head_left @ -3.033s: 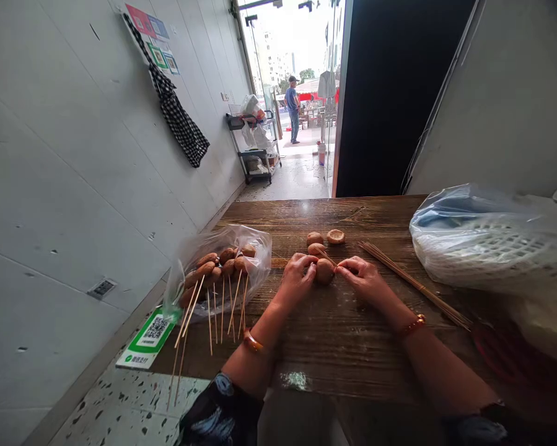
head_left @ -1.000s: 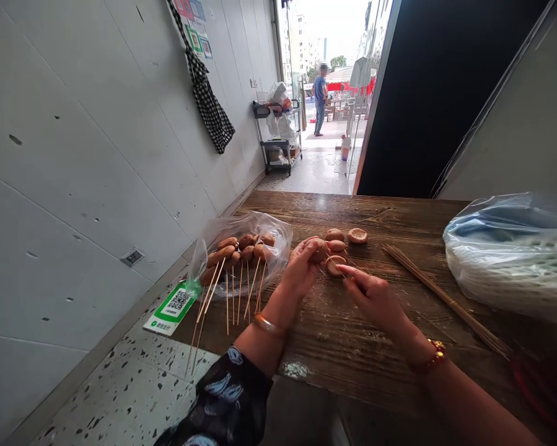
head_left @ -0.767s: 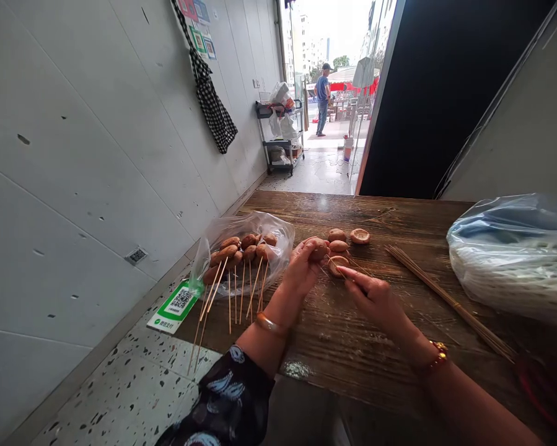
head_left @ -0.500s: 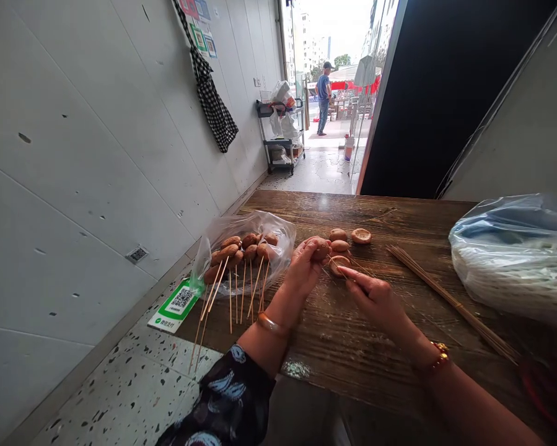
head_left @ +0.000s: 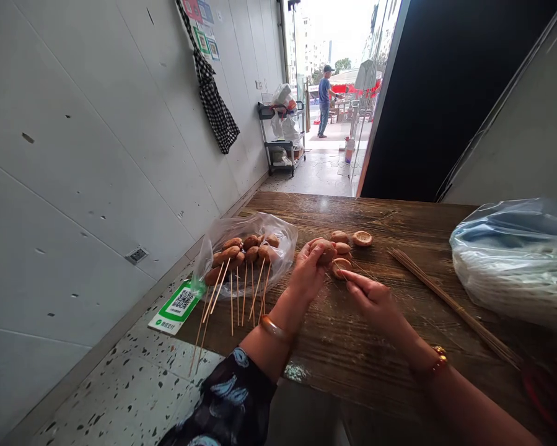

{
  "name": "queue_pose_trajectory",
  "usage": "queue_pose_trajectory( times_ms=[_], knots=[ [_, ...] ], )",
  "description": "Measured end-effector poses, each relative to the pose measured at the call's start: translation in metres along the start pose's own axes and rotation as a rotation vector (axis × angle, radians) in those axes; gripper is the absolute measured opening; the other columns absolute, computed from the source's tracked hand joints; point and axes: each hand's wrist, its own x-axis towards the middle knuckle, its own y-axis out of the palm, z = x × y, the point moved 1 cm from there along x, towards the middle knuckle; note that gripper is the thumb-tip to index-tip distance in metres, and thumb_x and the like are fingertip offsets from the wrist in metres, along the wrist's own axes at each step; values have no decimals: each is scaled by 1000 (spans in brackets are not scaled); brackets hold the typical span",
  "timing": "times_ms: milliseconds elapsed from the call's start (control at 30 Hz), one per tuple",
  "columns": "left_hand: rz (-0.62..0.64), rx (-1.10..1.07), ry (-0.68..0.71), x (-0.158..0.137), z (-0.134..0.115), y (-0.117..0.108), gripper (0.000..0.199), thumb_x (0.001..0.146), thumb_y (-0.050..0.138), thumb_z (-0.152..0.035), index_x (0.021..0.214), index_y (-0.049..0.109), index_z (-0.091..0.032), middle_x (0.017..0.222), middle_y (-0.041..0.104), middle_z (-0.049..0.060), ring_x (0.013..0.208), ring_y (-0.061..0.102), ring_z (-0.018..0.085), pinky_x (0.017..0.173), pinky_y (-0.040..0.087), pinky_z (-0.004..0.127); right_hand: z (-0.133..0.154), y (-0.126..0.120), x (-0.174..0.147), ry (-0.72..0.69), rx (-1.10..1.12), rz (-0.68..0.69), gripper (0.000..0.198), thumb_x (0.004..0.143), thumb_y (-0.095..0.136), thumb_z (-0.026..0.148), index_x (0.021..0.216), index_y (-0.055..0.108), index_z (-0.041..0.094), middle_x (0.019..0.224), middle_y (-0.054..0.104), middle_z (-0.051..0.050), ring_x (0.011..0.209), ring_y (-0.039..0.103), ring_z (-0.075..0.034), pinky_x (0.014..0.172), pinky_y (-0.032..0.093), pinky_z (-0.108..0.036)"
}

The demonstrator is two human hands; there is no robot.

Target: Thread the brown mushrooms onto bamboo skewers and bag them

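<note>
My left hand [head_left: 308, 271] is closed around a brown mushroom cap [head_left: 325, 253] above the wooden table. My right hand [head_left: 372, 294], just to its right, pinches a thin bamboo skewer [head_left: 337, 267] that points toward that cap. Whether the tip has entered the mushroom is hard to see. Several loose mushroom caps [head_left: 362, 238] lie behind and below the hands, some with their pale undersides up. Left of my left hand, skewered mushrooms [head_left: 230, 253] rest in an open clear plastic bag [head_left: 282, 234], their sticks hanging out toward me.
A bundle of bamboo skewers [head_left: 445, 298] lies diagonally on the table [head_left: 301, 207] at right. Beyond it sits a bulky clear bag [head_left: 515, 266] with white netted contents. A green QR card [head_left: 178, 306] is at the left edge. Past the table are a cart [head_left: 282, 142] and a person [head_left: 323, 102] outdoors.
The hands keep nearly the same pose, with the left still on the mushroom and the right on the skewer. The view has shifted slightly, and the person outside now extends an arm.
</note>
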Motion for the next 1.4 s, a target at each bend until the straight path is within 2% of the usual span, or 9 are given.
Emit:
queue_pose_trajectory(
  times_ms=[133, 333, 533, 733, 933, 1033, 1133, 1233, 1400],
  knots=[
    [-7, -3, 27, -2, 3, 3, 35, 71, 78, -34, 96, 60, -16, 94, 67, 4, 80, 61, 13, 68, 43, 23, 1, 8, 3, 20, 104, -30, 36, 89, 52, 34, 117, 71, 21, 117, 71, -7, 112, 65, -26, 100, 51, -44],
    [80, 14, 92, -7, 3, 11, 27, 76, 73, -38, 85, 61, -15, 83, 66, 3, 77, 59, 13, 72, 45, 25, -2, 13, 6, 23, 198, -46, 38, 90, 53, 41, 118, 70, 22, 120, 70, -7, 114, 64, -26, 101, 50, -44],
    [99, -1, 78, -11, 7, 15, 26, 77, 72, -38, 86, 63, -15, 93, 69, 7, 81, 62, 15, 74, 47, 27, -2, 9, 6, -2, 144, -68, 36, 90, 54, 42, 113, 73, 22, 117, 71, -8, 117, 62, -28, 100, 51, -44],
    [60, 6, 73, -12, 18, 13, 30, 76, 72, -36, 95, 64, -14, 99, 70, 10, 80, 63, 16, 76, 48, 30, -2, 3, 6, -16, 15, -128, 32, 88, 56, 40, 108, 75, 23, 113, 73, -8, 107, 67, -29, 97, 52, -46],
    [61, -51, 2, -12, 3, 12, 40, 71, 78, -38, 99, 62, -14, 96, 70, 10, 84, 66, 19, 80, 50, 33, 11, 0, 5, 18, 8, -112, 34, 88, 55, 38, 109, 74, 19, 107, 75, -8, 100, 69, -29, 86, 57, -41],
    [41, -124, -29, -13, -4, 11, 45, 73, 77, -39, 107, 58, -16, 97, 70, 8, 86, 67, 19, 78, 51, 33, 12, 2, 3, 33, 27, -95, 35, 88, 56, 38, 110, 74, 18, 110, 74, -9, 102, 68, -29, 89, 55, -43],
    [112, -113, -60, -15, -5, 12, 43, 73, 78, -34, 106, 58, -16, 97, 70, 9, 82, 68, 19, 76, 53, 33, 8, 5, 1, 41, 57, -91, 35, 87, 57, 40, 109, 75, 19, 112, 73, -10, 104, 68, -29, 93, 53, -44],
    [157, -60, -64, -16, -5, 13, 35, 74, 78, -32, 96, 60, -13, 90, 70, 9, 74, 68, 18, 71, 54, 32, 5, 5, 0, 53, 83, -78, 36, 86, 58, 42, 107, 75, 19, 104, 76, -10, 98, 70, -28, 87, 55, -42],
    [90, -54, -1, -16, -12, 13, 34, 72, 79, -33, 91, 60, -12, 83, 71, 7, 66, 66, 16, 64, 53, 29, 12, 1, -2, 50, 65, -43, 40, 85, 60, 46, 108, 76, 18, 77, 75, -7, 81, 70, -26, 68, 58, -34]
  ],
)
